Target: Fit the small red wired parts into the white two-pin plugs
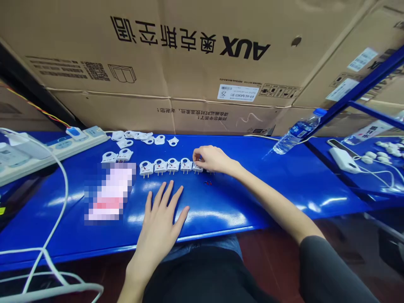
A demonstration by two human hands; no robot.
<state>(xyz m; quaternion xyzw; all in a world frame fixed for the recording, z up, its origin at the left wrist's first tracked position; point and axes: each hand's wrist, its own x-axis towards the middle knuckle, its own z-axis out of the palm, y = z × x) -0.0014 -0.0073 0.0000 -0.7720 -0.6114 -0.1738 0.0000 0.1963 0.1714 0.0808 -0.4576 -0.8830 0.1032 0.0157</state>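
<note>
Near the frame's centre, the right hand (211, 159) bends its fingers over the right end of a row of white plugs (173, 167); whether they clamp one, I cannot tell. The left hand (162, 219), lower centre, spreads its fingers apart over the blue surface (221, 210).

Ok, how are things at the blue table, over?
Left hand open, palm down. Right hand at right end of row of white plugs. Small red bits on near side.
</note>
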